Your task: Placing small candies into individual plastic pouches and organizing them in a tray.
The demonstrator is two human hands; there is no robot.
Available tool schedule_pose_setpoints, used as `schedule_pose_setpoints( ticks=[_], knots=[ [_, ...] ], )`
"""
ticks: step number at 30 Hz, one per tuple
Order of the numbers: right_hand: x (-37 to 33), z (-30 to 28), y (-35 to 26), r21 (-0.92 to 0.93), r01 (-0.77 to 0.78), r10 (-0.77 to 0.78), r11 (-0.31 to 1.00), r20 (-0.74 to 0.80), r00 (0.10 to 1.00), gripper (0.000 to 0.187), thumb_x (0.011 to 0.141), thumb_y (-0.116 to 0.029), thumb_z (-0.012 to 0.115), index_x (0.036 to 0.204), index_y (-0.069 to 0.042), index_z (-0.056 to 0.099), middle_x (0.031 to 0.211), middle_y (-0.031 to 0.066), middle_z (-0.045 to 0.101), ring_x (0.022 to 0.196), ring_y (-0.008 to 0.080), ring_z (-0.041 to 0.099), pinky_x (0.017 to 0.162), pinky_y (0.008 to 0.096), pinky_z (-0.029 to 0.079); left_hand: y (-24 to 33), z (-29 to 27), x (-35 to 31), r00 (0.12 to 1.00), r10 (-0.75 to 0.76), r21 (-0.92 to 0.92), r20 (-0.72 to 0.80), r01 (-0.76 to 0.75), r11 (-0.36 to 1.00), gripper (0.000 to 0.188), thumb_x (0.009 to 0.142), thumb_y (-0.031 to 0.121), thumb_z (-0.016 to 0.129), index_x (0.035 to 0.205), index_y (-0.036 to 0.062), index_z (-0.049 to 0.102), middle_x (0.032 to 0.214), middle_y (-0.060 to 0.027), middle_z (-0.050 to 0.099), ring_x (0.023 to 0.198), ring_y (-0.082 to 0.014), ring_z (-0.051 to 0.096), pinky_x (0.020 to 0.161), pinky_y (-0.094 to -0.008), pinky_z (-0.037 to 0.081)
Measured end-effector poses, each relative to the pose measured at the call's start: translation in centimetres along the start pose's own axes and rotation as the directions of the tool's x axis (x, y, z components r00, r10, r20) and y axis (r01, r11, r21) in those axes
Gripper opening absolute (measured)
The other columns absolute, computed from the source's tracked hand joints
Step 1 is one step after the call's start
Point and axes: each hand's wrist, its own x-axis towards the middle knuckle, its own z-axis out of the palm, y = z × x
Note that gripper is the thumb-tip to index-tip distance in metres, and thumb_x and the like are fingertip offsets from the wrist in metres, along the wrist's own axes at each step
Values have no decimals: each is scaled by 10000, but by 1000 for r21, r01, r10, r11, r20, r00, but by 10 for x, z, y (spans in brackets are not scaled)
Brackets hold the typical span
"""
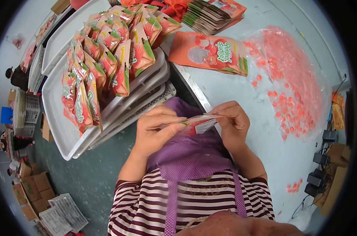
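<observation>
In front of my purple apron, a flat red and green candy pouch [200, 124] is held nearly edge-on between both hands. My left hand [156, 128] pinches its left end with the thumb on top. My right hand [234, 122] grips the right end between bent fingers and thumb. Whether anything is inside the pouch cannot be seen. Beyond my hands, a pile of flat printed pouches [210, 51] lies on the pale table [249, 157]. Right of that pile spreads a big clear plastic bag of small red candies [292, 78], with some candies loose at its left edge.
Stacked white trays [54, 122] stand at the left, the top one holding many filled pouches [127, 59]. A fanned stack of pouches [210, 17] sits at the far table edge. A few candies [294, 186] lie near right. Cardboard boxes [39, 185] and white crates [64, 212] occupy the floor.
</observation>
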Motion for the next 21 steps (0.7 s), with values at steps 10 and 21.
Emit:
schedule_pose_setpoints(
  ticks=[10,21],
  knots=[
    [20,3,-45,-760,413,-63,501,444,894,272,679,-111,697,927,-83,589,883,33,570,782,215,560,928,456,337,4,9,-4,898,414,481,149,-432,763,238,608,43,733,829,30,647,736,-55,582,626,-203,536,547,-307,413],
    [12,6,-30,-699,406,4,588,504,864,127,693,20,632,761,-85,611,683,2,498,621,177,501,886,436,382,5,20,-5,851,468,459,239,-524,718,268,609,74,724,855,6,643,755,-68,567,615,-199,511,550,-307,396]
  ],
)
